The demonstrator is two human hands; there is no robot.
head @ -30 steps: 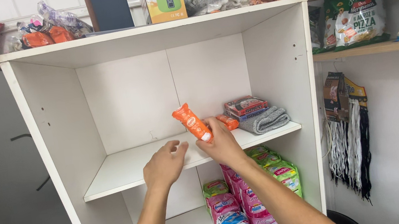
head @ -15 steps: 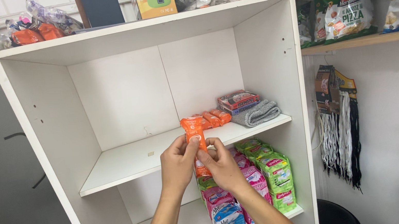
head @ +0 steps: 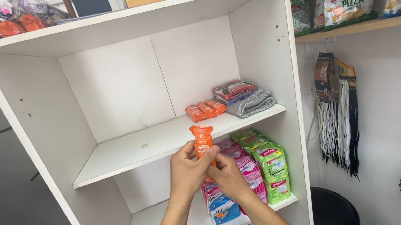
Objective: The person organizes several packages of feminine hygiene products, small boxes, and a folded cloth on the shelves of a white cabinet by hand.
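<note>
Head view, the only one I have. Both hands meet just below the centre of the frame, in front of the white shelf unit (head: 263, 41). The left hand (head: 188, 171) is curled shut around the lower part of an orange packet (head: 202, 142), fingers wrapped to the front. The right hand (head: 229, 174) closes against the packet's lower end from the right, thumb and fingers pinched on it. The packet stands upright, long axis vertical, crimped top edge pointing to the top of the frame, its printed face toward the camera. It is held in the air before the front edge of the middle shelf (head: 128, 156), not resting on it.

At the right rear of that shelf lie three more orange packets (head: 205, 110) side by side, then a flat red box (head: 233, 90) stacked above a folded grey cloth (head: 251, 104). On the lower shelf, right of the hands, stand pink packs (head: 246, 166) and green packs (head: 269, 163).

Against the earlier frames: a second ago the right hand alone held the packet higher, tilted with its top toward upper left, the left hand open beside it. Now both hands grip it, it sits lower, and it is upright.
</note>
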